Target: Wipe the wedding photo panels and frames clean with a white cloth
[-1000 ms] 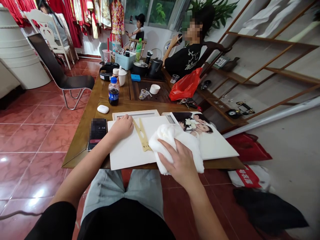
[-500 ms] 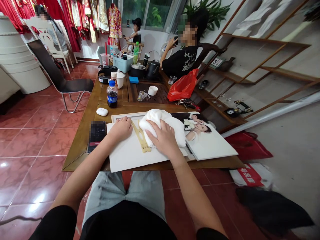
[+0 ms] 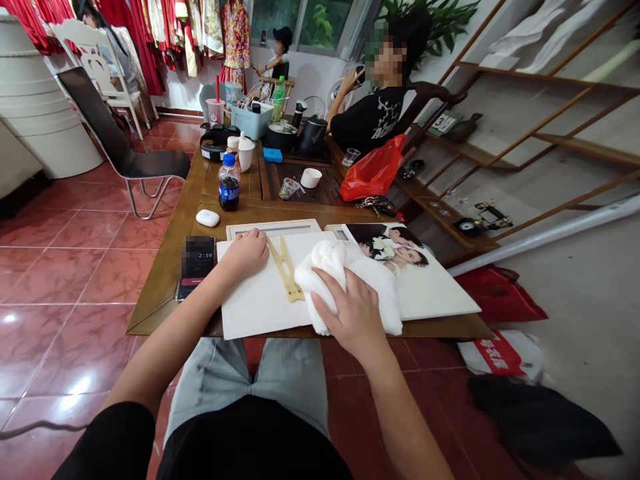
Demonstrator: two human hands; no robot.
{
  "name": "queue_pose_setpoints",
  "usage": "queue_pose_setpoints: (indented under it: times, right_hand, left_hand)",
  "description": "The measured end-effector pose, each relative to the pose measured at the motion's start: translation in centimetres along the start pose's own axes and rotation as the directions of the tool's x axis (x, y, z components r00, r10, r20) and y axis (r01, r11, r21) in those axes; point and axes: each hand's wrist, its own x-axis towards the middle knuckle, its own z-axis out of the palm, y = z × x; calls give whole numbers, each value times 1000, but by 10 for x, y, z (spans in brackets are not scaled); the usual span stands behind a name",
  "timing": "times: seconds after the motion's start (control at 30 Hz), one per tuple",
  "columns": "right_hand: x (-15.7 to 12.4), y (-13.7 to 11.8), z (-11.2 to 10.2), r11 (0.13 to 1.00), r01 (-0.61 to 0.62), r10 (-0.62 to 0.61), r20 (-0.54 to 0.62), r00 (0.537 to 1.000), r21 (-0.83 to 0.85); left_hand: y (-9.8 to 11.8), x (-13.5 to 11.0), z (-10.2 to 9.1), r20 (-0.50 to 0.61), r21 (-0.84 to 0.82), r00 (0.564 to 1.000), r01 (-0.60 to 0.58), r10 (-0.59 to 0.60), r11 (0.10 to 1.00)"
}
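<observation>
My right hand (image 3: 353, 313) grips a bunched white cloth (image 3: 325, 267), with thumb and fingers spread round it. The cloth lies over the right part of a white board (image 3: 255, 300) and the near edge of a photo panel (image 3: 440, 293) showing a couple. Resting on the board's far left part, my left hand (image 3: 250, 252) presses down with its fingers on the surface and holds nothing visible. Between the hands lies a flat yellowish tool with a slot (image 3: 287, 270), its lower end close to the cloth. Pale frames (image 3: 273, 228) show behind the board.
A phone (image 3: 197, 267), a white earbud case (image 3: 207, 217) and a cola bottle (image 3: 229, 183) stand left on the wooden table (image 3: 155, 293). Further back are a white cup (image 3: 311, 178) and a red plastic bag (image 3: 375, 173). A person (image 3: 380, 100) sits beyond, beside shelves.
My right hand has drawn the cloth right and toward me, off the slotted tool and over the board's near right edge. My left hand stays at the same spot on the board.
</observation>
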Motion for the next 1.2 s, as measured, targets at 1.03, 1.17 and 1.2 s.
queue_pose_setpoints:
  times: [1.03, 1.17, 1.2]
  right_hand:
    - [-31, 4, -21, 993, 116, -111, -284, 952, 3]
    - [-27, 17, -39, 992, 122, -128, -498, 858, -44]
    - [-25, 21, -45, 989, 115, -146, -531, 835, -91]
  left_hand:
    - [-3, 1, 2, -21, -10, 1000, 5, -5, 1000]
    - [-4, 1, 0, -60, -73, 998, 14, -18, 997]
    - [-4, 0, -2, -69, -87, 997, 16, -22, 996]
